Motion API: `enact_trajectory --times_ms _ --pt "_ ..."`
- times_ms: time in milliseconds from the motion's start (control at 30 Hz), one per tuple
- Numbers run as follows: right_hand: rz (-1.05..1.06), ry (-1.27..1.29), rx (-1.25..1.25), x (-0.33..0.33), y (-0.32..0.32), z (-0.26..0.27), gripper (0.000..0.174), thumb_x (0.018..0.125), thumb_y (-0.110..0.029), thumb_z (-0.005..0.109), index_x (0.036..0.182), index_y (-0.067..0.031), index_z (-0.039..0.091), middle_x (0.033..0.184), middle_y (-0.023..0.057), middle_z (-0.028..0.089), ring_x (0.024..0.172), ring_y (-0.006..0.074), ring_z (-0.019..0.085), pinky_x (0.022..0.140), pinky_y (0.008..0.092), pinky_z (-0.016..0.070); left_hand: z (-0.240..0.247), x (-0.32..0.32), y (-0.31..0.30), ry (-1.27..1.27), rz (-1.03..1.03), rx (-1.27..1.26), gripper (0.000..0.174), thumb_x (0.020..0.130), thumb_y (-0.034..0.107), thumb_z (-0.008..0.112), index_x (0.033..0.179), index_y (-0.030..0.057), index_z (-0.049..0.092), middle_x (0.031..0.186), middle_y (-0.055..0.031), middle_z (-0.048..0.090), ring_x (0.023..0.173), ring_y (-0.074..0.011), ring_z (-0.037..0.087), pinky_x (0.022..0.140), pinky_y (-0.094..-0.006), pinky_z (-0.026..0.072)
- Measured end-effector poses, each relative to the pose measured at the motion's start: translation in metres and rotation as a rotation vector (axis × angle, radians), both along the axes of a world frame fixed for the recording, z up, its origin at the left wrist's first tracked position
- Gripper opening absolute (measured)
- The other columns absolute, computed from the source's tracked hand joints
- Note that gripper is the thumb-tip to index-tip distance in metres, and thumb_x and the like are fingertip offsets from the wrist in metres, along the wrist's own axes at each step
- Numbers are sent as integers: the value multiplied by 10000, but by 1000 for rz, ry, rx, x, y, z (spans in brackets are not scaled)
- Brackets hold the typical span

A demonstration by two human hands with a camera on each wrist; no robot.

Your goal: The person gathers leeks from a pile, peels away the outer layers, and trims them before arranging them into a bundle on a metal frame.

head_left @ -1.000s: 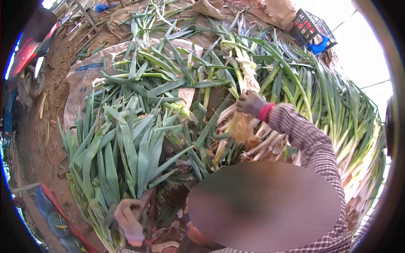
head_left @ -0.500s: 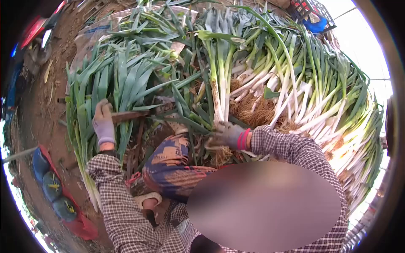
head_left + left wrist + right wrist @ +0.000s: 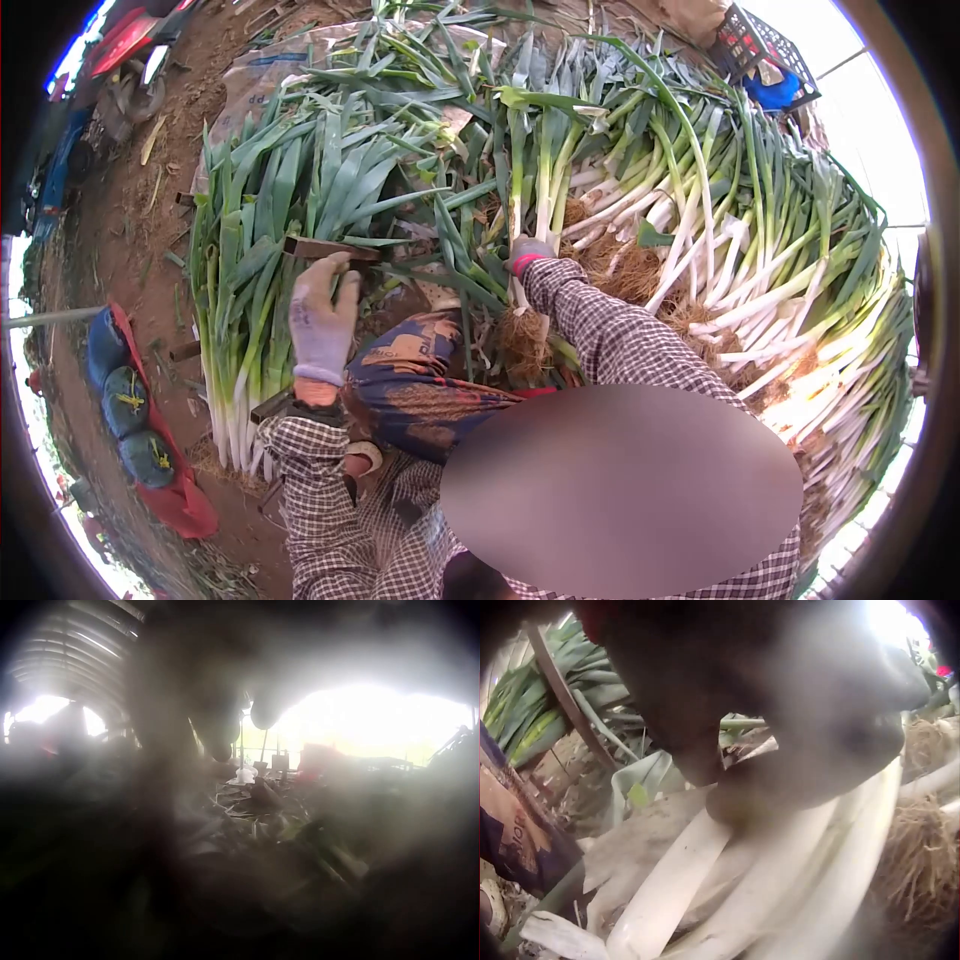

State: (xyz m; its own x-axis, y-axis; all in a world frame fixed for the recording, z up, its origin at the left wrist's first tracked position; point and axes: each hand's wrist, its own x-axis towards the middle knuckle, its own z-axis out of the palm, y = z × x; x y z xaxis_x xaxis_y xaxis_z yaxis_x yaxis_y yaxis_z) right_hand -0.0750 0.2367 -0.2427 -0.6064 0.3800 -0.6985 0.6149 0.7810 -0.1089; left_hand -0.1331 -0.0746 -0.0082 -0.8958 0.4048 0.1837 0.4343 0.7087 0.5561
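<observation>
In the head view my gloved left hand [image 3: 325, 315] has its fingers extended beside the end of a flat wooden piece [image 3: 330, 249], right of a bunch of leeks [image 3: 240, 330] with roots toward me. Whether it touches the wood I cannot tell. The left wrist view is dark and blurred, with fingertips [image 3: 225, 735] hanging down. My gloved right hand [image 3: 530, 252] grips leek stalks [image 3: 544, 185] near their white ends, roots [image 3: 524, 340] below it. In the right wrist view, curled fingers [image 3: 810, 776] lie round white stalks [image 3: 671, 889].
A large row of leeks [image 3: 740, 260] spreads along the right. Behind lie a printed sack [image 3: 245, 90] and a black crate [image 3: 765, 55]. Patterned trousers [image 3: 420, 385] are between my arms. Green bundles on red cloth [image 3: 185, 505] lie at left. A blurred oval covers the lower right.
Over the last second my left hand went up to the leaves, then right beside the wood. My right hand moved down onto the stalks, which stand more upright, then slightly up along them.
</observation>
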Motion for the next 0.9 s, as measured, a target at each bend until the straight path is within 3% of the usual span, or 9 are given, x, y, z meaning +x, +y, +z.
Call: enact_trajectory --times_ms 100,200,267,333,367,533,667,833,900 --pt "-122 80 -171 -2 18 -63 580 816 -448 709 1220 -57 565 992 154 691 881 278 680 742 361 539 -3 9 17 -19 -82 77 272 860 130 654 1113 28 646 1029 -146 678 968 -283 649 870 -366 493" --pt "-863 303 -1253 15 14 15 306 912 -339 646 1103 -104 594 705 27 600 592 154 587 527 288 466 -1 24 44 -293 -107 99 426 837 205 706 1211 39 591 1094 -165 663 972 -285 657 861 -368 502" --pt "-912 276 -1593 25 -6 113 268 948 -270 602 1129 -73 596 871 46 633 661 170 585 596 378 518 -16 29 64 -593 -146 12 781 815 507 696 1351 -8 455 1244 -242 585 1151 -341 580 990 -403 439" --pt "-595 140 -2124 26 1 88 298 959 -308 591 1130 -66 565 843 30 613 727 177 598 680 369 520 -30 37 87 -727 -240 -151 1013 779 653 656 1442 -24 298 1329 -303 503 1254 -387 502 1044 -418 395" --pt "83 762 -1508 24 -10 95 336 954 -312 595 1158 -47 557 857 36 621 765 177 610 714 359 522 -32 36 93 -835 -348 15 1083 743 705 653 1442 -31 274 1340 -332 479 1302 -416 442 1059 -417 378" --pt "-154 479 -1251 22 -27 153 468 880 -330 675 1200 1 586 1046 100 671 914 201 644 829 359 524 10 27 43 -382 -342 -151 342 921 345 530 1070 50 617 1089 -225 619 975 -396 605 854 -455 496" --pt "308 780 -97 3 -23 174 703 751 -368 740 1360 -110 498 1309 174 556 1224 345 524 1012 412 438 79 33 -52 -323 -311 -54 337 885 252 614 1141 32 626 848 -130 685 726 -231 655 669 -356 523" --pt "687 1049 -118 -28 -82 176 606 713 -347 773 1263 -176 583 1226 125 611 1168 324 553 997 423 431 163 73 -110 -750 -18 85 402 974 374 541 1084 2 644 670 -2 583 446 -60 505 403 -227 418" --pt "721 1056 -186 -39 -109 178 507 715 -330 788 1172 -170 639 1098 101 670 1057 311 610 928 418 464 178 86 -136 -778 20 99 467 986 422 519 1103 -9 654 782 -23 650 602 -77 574 541 -247 478"
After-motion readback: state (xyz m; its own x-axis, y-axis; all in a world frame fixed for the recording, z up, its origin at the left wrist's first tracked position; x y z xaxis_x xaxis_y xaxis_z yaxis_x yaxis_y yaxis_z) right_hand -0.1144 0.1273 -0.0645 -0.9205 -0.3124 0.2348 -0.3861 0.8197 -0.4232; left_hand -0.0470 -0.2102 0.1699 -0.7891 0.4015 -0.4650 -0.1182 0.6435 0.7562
